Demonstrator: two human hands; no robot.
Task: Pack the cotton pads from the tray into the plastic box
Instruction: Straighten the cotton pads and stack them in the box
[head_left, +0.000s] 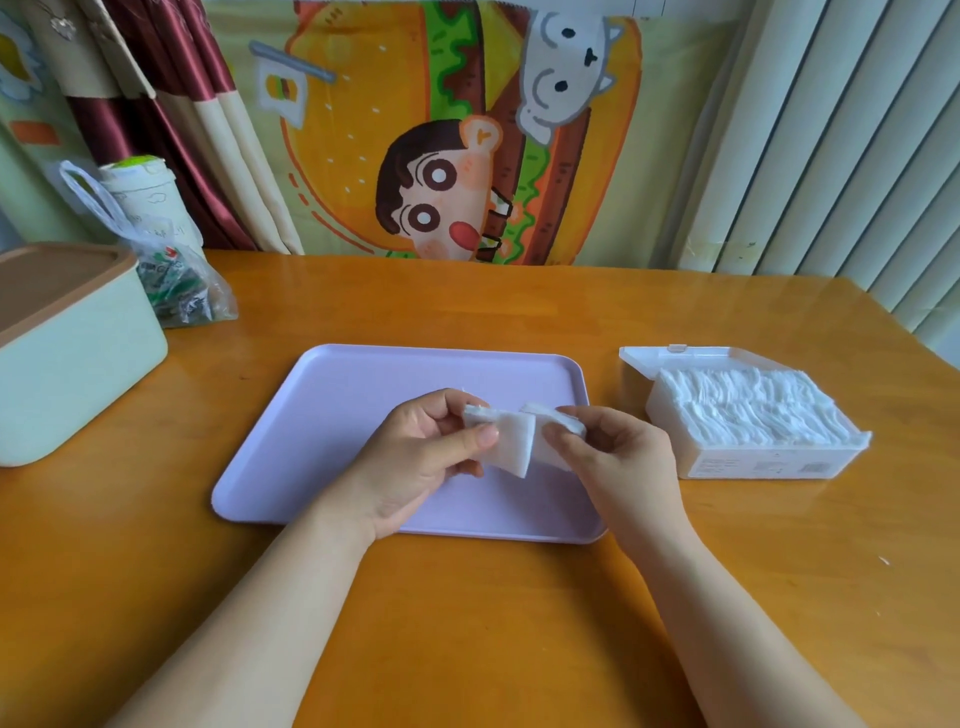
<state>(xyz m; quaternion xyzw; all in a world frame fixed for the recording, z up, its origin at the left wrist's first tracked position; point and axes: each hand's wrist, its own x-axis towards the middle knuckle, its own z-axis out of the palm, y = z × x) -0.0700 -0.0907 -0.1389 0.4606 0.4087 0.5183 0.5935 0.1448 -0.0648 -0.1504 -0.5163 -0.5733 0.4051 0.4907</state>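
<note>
- Gathering step, as judged: loose cotton pads (511, 441) were being squared into one bundle before going to the box.
- Left hand (421, 457): thumb and curled fingers pinched a thin stack of pads by its left edge.
- Right hand (618, 457): fingers curled, pinching a second thin stack by its right edge.
- Location of pads: held up between the two hands, above the right-centre of the purple tray (363, 384) and not resting on it. The two stacks met and overlapped slightly in the middle.
- Orientation of pads: broad faces turned roughly toward the camera, and a lower corner of the left stack pointed down at the tray. Single pads were near square. The joined pair ran left to right from hand to hand.
- Plastic box (769, 462): on the bench (467, 623), just right of the tray, its long axis left to right and its lid (639, 369) open at the far side.
- Box contents (748, 410): pads on edge in two rows, close to full.
- Progress, as judged: near the end, since the pads in hand were the only ones seen outside the box.
- Next move, as judged: align both stacks into one, carry it right, turn it on edge to match the rows, and press it into what room was left.
</note>
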